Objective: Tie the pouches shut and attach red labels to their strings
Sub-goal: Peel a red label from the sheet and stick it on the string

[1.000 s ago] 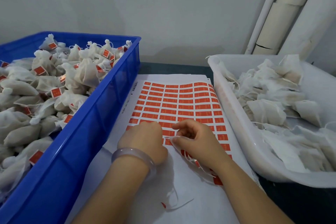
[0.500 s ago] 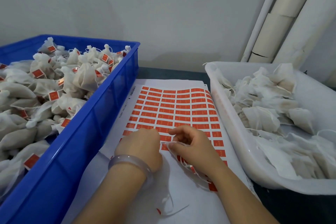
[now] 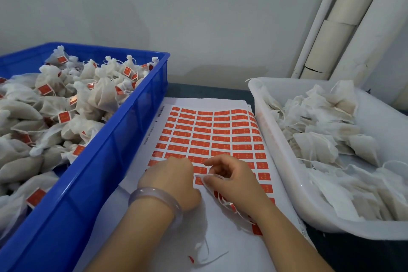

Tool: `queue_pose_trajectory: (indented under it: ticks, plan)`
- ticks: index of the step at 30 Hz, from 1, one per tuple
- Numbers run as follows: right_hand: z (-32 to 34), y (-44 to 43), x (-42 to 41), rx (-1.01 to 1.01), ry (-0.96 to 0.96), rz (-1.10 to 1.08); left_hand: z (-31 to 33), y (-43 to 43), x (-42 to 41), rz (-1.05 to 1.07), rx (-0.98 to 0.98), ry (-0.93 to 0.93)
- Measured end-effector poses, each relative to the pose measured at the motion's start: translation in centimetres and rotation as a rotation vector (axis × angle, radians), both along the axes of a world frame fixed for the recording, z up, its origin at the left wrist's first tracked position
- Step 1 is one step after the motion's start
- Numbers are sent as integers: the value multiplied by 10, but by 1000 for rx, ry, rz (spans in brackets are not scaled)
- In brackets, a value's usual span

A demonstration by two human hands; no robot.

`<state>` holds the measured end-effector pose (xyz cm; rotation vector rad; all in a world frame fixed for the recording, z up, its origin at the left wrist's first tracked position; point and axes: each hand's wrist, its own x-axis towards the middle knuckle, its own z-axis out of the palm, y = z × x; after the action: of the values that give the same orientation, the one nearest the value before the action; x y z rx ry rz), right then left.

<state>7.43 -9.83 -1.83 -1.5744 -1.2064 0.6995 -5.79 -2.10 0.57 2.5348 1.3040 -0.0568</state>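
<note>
The likeliest slip is at the pinch. Your right hand pinches a white string between thumb and forefinger just above the label sheet. If that grip loosens, the string probably drops onto the red stickers and you have to line it up again. Its slack loops trail under your right palm across the sheet's lower rows, so they could snag a lifted sticker edge. A peeled sticker may also fold on itself or cling to a fingertip.

Your left hand lies knuckles-up on the sheet, touching the right, with its fingers curled under. I cannot tell what it grips, if anything.

The string is thin, limp and white, at lower centre of the frame. The pouch it belongs to is not clearly visible. Tied, labelled pouches fill the blue crate at left. Unlabelled ones lie in the white tub at right.
</note>
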Motion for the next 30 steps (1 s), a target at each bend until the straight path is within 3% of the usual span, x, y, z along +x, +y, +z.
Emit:
queue_pose_trajectory:
  ticks: [11, 19, 28, 30]
  plan:
    - [1, 0, -1, -8, -10, -6, -9, 16, 3, 39, 2, 29]
    - [-1, -1, -1, -19, -37, -10, -5, 15, 0, 19, -37, -92]
    - [5, -6, -8, -1, -294, 111, -14, 27, -11, 110, -127, -267]
    - [9, -4, -10, -26, -444, 157, -17, 32, -14, 191, -131, -319]
